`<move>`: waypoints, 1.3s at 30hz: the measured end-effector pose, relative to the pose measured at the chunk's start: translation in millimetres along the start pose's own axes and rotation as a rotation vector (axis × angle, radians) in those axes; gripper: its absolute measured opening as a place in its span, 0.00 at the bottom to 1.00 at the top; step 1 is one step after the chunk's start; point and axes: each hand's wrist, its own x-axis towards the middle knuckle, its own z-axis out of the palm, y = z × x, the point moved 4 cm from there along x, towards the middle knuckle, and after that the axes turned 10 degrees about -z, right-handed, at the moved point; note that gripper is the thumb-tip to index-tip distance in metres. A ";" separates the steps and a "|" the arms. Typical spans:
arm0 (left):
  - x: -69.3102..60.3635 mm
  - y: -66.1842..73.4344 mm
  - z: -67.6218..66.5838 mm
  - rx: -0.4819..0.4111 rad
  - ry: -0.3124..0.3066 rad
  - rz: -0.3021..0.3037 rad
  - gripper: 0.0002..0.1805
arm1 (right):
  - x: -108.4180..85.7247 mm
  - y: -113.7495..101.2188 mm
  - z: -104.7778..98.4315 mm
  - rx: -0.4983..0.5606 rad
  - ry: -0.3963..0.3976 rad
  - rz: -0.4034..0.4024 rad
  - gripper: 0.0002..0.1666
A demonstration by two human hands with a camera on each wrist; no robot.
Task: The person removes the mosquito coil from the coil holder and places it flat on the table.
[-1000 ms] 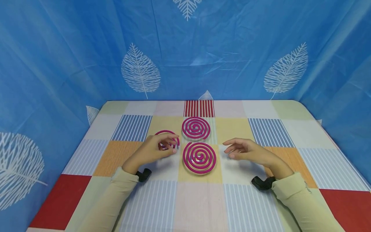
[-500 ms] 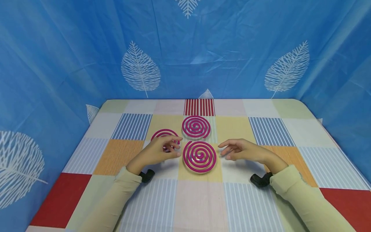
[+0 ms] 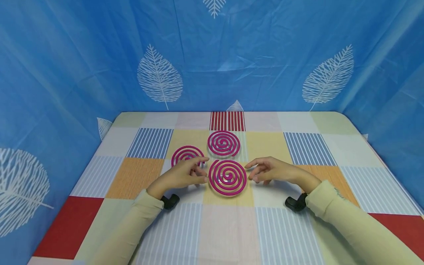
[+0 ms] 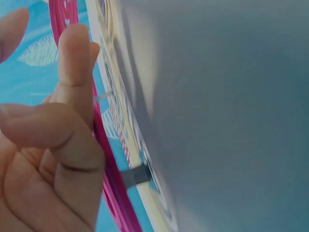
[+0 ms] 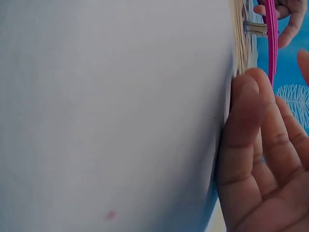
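Three magenta mosquito coils lie raised above the checked cloth in the head view: a front coil (image 3: 228,177), a back coil (image 3: 223,143) and a left coil (image 3: 186,154), partly covered by my left hand (image 3: 182,175). That hand reaches in from the left, fingers relaxed and holding nothing, its thumb tip by the front coil's left rim. My right hand (image 3: 278,171) is at the opposite rim with fingers loosely bent and nothing gripped. Whether either hand touches the rim, I cannot tell. A grey support (image 4: 135,176) shows beneath a coil in the left wrist view.
The patchwork cloth (image 3: 228,228) covers the table. Behind and on both sides hangs a blue curtain (image 3: 232,55) with white leaf prints. A black wrist camera (image 3: 170,201) sits under the left wrist, and another black camera (image 3: 295,202) under the right.
My right hand has moved left to the front coil's right rim. The left hand has shifted slightly right, uncovering more of the left coil. The coils have stayed in place.
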 end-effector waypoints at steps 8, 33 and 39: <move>1.2 3.4 4.5 0.012 -0.026 -0.011 0.41 | 2.6 -0.4 5.8 -0.018 -0.008 0.008 0.31; 7.8 5.4 13.2 -0.007 -0.057 -0.079 0.39 | 6.1 -3.8 12.1 0.028 -0.006 0.070 0.32; 7.4 5.8 14.1 -0.026 -0.066 -0.078 0.38 | 5.2 -1.4 10.6 0.070 -0.009 0.074 0.32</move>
